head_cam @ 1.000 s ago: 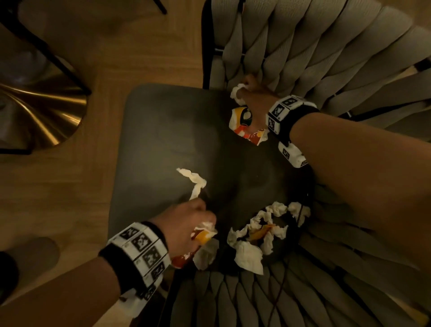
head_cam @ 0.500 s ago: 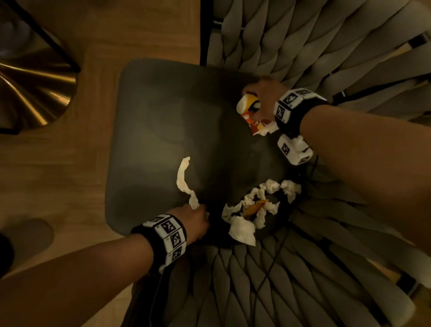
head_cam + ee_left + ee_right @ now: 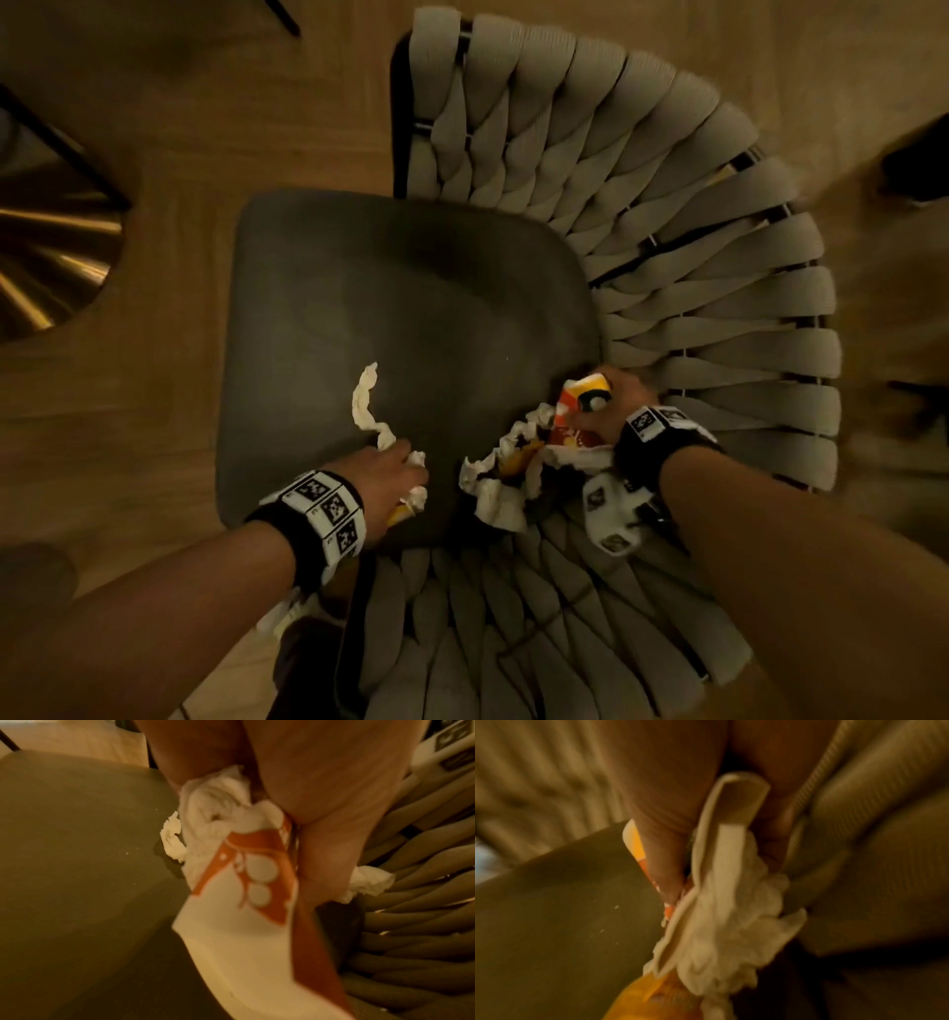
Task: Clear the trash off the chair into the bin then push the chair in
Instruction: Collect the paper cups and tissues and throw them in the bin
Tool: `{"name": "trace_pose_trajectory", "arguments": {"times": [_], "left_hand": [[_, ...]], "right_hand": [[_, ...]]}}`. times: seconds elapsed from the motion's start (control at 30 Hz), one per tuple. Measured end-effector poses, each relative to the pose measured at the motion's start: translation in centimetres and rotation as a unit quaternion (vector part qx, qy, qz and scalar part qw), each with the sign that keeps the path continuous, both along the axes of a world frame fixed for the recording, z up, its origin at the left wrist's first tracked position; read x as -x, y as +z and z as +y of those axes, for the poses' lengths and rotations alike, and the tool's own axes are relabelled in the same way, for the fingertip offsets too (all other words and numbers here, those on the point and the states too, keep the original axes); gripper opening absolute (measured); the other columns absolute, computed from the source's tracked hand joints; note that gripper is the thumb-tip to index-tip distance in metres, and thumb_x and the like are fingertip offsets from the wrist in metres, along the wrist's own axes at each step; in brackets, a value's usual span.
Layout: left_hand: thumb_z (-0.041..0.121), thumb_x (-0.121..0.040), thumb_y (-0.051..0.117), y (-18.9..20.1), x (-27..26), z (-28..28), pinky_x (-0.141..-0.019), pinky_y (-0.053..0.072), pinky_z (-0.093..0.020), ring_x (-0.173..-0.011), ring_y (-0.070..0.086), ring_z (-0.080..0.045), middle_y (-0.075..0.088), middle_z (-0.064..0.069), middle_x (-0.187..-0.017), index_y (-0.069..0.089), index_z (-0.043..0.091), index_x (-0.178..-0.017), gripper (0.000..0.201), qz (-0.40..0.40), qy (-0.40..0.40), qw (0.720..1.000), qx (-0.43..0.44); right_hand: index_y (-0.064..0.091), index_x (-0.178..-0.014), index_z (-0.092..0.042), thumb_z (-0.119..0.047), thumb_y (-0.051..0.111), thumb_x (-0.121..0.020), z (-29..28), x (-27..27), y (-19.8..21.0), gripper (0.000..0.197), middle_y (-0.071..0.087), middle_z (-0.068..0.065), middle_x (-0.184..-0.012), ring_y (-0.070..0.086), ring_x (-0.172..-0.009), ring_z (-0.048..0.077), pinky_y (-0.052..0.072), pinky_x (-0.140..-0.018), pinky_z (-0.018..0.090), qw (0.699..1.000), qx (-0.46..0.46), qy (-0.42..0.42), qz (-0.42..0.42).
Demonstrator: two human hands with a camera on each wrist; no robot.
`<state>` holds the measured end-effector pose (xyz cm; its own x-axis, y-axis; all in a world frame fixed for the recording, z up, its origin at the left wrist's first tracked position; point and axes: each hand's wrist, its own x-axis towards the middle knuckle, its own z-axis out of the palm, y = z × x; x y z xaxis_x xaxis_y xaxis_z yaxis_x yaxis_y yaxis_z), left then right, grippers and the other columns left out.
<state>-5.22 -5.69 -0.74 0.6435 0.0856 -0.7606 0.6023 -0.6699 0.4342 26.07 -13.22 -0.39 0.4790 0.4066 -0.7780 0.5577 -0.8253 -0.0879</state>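
Note:
The chair's dark seat cushion carries the trash. My left hand sits at the seat's near edge and grips crumpled white tissue together with an orange-and-white paper wrapper. A twisted tissue strip lies on the seat, and its near end reaches into that hand. My right hand is at the seat's near right corner and grips a second orange-and-white wrapper, folded flat. A pile of crumpled tissue with something orange in it lies against that wrapper. No bin is in view.
The chair's woven grey backrest curves round the right and near sides of the seat. A brass table base with black legs stands on the wooden floor to the left. A dark shoe shows at lower left.
My right hand has carried its wrapper from the far back of the seat down to the tissue pile. My left hand has stayed at the near edge, holding its trash.

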Motion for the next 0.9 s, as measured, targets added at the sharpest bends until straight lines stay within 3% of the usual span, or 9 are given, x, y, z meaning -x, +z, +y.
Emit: {"name": "trace_pose_trajectory", "arguments": {"times": [0.1,0.2,0.3,0.43,0.53,0.6,0.67,0.8,0.9], "left_hand": [[0.033,-0.08,0.066,0.0,0.2,0.3,-0.09,0.047,-0.037,-0.105,0.054,-0.025,0.035,-0.002,-0.13,0.037,0.037,-0.125,0.054,-0.013,0.018,1.0,0.008],[0.029,-0.08,0.064,-0.3,0.5,0.6,-0.089,0.048,-0.036,-0.105,0.054,-0.025,0.036,-0.002,-0.13,0.039,0.035,-0.128,0.054,-0.011,0.035,0.999,0.006],[0.03,-0.08,0.064,-0.3,0.8,0.8,-0.087,0.048,-0.035,-0.103,0.055,-0.025,0.038,-0.003,-0.127,0.04,0.033,-0.129,0.054,-0.012,0.047,0.999,0.005],[0.028,-0.077,0.067,0.0,1.3,1.1,-0.088,0.047,-0.034,-0.104,0.054,-0.025,0.039,-0.002,-0.125,0.042,0.033,-0.127,0.056,-0.01,0.08,0.997,-0.006],[0.025,-0.074,0.07,0.7,1.6,1.5,-0.091,0.048,-0.035,-0.106,0.053,-0.024,0.038,0.0,-0.124,0.042,0.036,-0.126,0.06,-0.011,0.106,0.994,-0.007],[0.023,-0.073,0.071,1.2,1.8,1.9,-0.092,0.049,-0.037,-0.106,0.053,-0.024,0.039,0.001,-0.123,0.044,0.036,-0.125,0.061,-0.013,0.123,0.992,-0.015],[0.024,-0.071,0.073,1.9,2.0,2.2,-0.092,0.049,-0.039,-0.106,0.053,-0.024,0.041,0.002,-0.12,0.046,0.035,-0.124,0.061,-0.022,0.147,0.989,-0.023],[0.024,-0.069,0.075,4.3,2.8,2.9,-0.093,0.048,-0.039,-0.11,0.051,-0.024,0.043,0.0,-0.122,0.049,0.033,-0.123,0.061,-0.036,0.196,0.979,-0.032],[0.024,-0.066,0.076,7.1,4.1,3.0,-0.092,0.047,-0.039,-0.114,0.05,-0.029,0.044,-0.003,-0.126,0.051,0.031,-0.122,0.062,-0.054,0.237,0.969,-0.045]], "right_hand": [[0.034,-0.142,-0.023,-0.035,0.086,-0.064,-1.6,1.8,-3.1,0.094,0.044,0.01,-0.145,0.048,-0.126,0.033,0.045,-0.103,0.044,0.996,-0.003,-0.084,0.043],[0.028,-0.143,-0.021,-0.035,0.088,-0.061,-1.5,3.1,-5.4,0.103,0.041,0.014,-0.143,0.046,-0.127,0.035,0.044,-0.1,0.042,0.992,-0.032,-0.113,0.035],[0.044,-0.131,-0.02,-0.039,0.088,-0.059,-1.5,3.7,-6.4,0.086,0.047,0.016,-0.134,0.05,-0.118,0.035,0.044,-0.088,0.034,0.991,-0.04,-0.123,-0.019],[0.062,-0.111,-0.018,-0.048,0.08,-0.066,-1.6,4.2,-6.3,0.057,0.061,0.011,-0.119,0.058,-0.108,0.033,0.047,-0.091,0.034,0.995,-0.035,-0.083,-0.051],[0.07,-0.104,-0.015,-0.035,0.08,-0.072,-1.5,3.2,-5.1,0.039,0.069,0.012,-0.107,0.064,-0.099,0.034,0.053,-0.086,0.034,0.994,-0.03,-0.096,-0.047],[0.072,-0.105,-0.014,-0.028,0.082,-0.072,-1.7,2.3,-3.9,0.037,0.072,0.013,-0.104,0.066,-0.098,0.032,0.054,-0.088,0.034,0.996,-0.019,-0.081,-0.032],[0.072,-0.106,-0.017,-0.031,0.085,-0.067,-2.0,1.7,-2.4,0.043,0.073,0.01,-0.103,0.067,-0.099,0.028,0.055,-0.09,0.036,0.997,-0.012,-0.069,-0.02],[0.071,-0.095,-0.023,-0.035,0.088,-0.061,-1.6,1.1,1.7,0.04,0.067,0.0,-0.085,0.062,-0.079,0.017,0.049,-0.073,0.026,0.996,-0.043,-0.078,0.0],[0.073,-0.097,-0.022,-0.037,0.09,-0.057,-0.7,1.4,6.3,0.046,0.069,-0.002,-0.084,0.065,-0.079,0.016,0.051,-0.073,0.027,0.993,-0.083,-0.082,0.005]]}}
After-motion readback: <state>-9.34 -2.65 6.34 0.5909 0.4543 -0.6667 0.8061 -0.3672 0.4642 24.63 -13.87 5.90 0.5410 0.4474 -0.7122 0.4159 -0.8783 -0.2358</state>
